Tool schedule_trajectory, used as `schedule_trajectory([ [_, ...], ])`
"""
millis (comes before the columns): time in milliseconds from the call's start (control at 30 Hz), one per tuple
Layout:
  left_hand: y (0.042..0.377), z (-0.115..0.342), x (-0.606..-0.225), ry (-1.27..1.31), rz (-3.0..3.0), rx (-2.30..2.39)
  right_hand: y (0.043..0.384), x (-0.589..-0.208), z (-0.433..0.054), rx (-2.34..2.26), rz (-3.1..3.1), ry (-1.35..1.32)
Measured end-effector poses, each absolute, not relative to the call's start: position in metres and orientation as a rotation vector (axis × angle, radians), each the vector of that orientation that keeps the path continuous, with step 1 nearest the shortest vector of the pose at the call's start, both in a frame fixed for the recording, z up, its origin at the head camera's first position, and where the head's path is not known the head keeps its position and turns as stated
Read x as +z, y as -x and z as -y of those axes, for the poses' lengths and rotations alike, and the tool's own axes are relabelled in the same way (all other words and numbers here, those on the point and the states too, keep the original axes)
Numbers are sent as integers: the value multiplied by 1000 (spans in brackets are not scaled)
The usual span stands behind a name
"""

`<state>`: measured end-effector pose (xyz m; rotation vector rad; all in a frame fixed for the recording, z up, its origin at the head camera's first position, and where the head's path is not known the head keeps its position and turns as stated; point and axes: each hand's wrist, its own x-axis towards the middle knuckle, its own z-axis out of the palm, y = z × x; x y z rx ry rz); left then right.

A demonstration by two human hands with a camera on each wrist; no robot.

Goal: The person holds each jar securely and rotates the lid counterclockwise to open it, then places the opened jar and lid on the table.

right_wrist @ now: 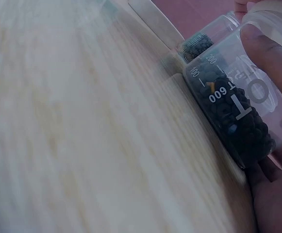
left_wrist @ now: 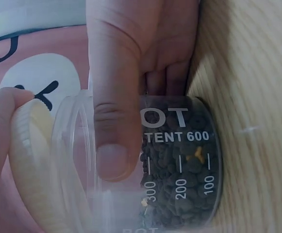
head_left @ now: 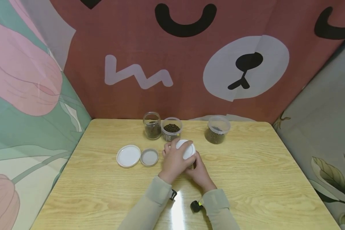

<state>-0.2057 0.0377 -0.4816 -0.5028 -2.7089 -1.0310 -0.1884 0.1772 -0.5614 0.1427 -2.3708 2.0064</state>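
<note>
My right hand (head_left: pixel 200 171) grips a clear plastic jar (left_wrist: pixel 179 218) standing on the table. Its thumb lies along the jar's side in both wrist views. Dark pellets fill the lower part of the jar, beside printed white marks and "600". At the jar's mouth is a white screw lid (head_left: pixel 187 148), its ridged edge tilted with a gap showing at the rim in the left wrist view. My left hand (head_left: pixel 175 159) holds this lid from above, fingers spread around its edge. In the head view both hands hide most of the jar.
Behind my hands stand a glass jar (head_left: pixel 153 131) and a plastic jar of dark pellets (head_left: pixel 172 128), both uncovered. Another clear jar (head_left: pixel 215 136) stands at the back right. On the left lie a white lid (head_left: pixel 128 156) and a grey lid (head_left: pixel 149 157). A patterned cloth borders the table's back.
</note>
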Motion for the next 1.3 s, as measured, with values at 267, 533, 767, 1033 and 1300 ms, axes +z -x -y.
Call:
schedule_trajectory([
  [267, 209, -33, -481, 422, 2627, -1258, 189, -562, -177, 1979, 2384, -141],
  [533, 215, -18, -475, 416, 2500, -1597, 183, -542, -174, 1994, 2448, -94],
  [767, 219, -6, -477, 358, 2378, -1920, 175, -522, -170, 1994, 2470, -80],
  [1033, 223, 8, -478, 241, 2240, -2175, 176, -523, -170, 1999, 2446, -74],
  [1300, 226, 24, -482, 90, 1898, -2619, 175, -518, -171, 2003, 2470, -90],
])
